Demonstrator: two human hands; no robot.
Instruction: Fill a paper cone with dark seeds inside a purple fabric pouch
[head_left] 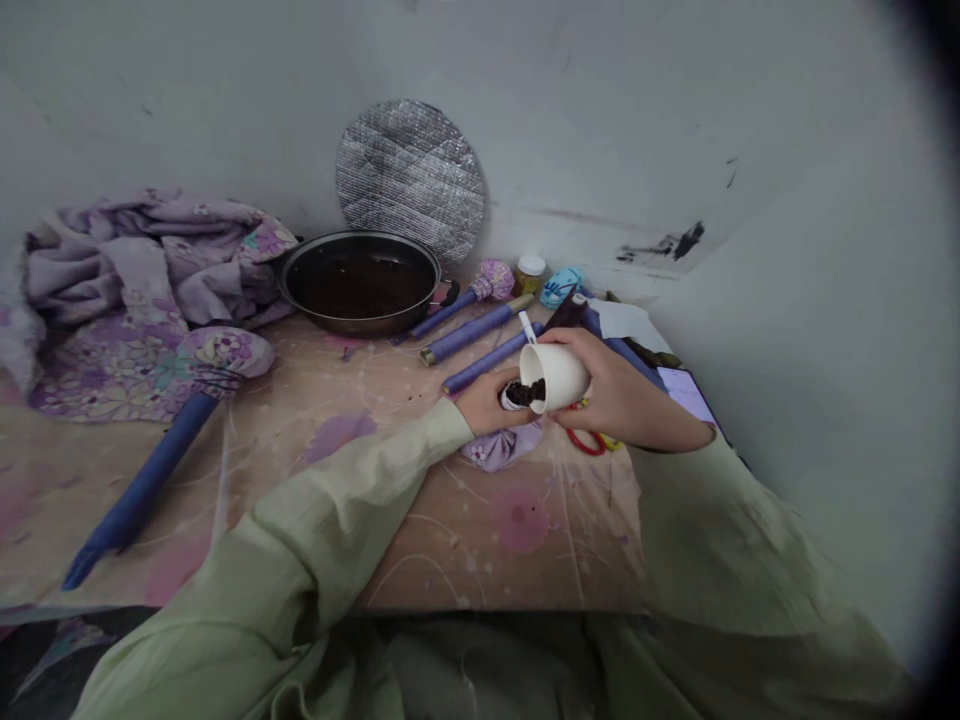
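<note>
My right hand (622,390) grips a white cup (566,377), tilted to the left, with dark crumbly material (535,392) at its lip. Right beside that lip, my left hand (487,405) is wrapped round the white-rimmed mouth of a floral cloth pouch (501,448). Dark crumbs fill the mouth, and the purple-flowered cloth bulges out below my fingers onto the table. Whether the rim is cloth or a separate ring, I cannot tell. Red-handled scissors (586,442) lie partly under my right hand.
A dark pan (360,285) stands at the back, before a round silvery mat (411,180) against the wall. Blue-wrapped sticks (472,333) lie behind my hands. Crumpled floral cloth (150,270) and a cloth-headed blue stick (154,475) are left. A lidded jar (529,274) and phone (686,392) are right.
</note>
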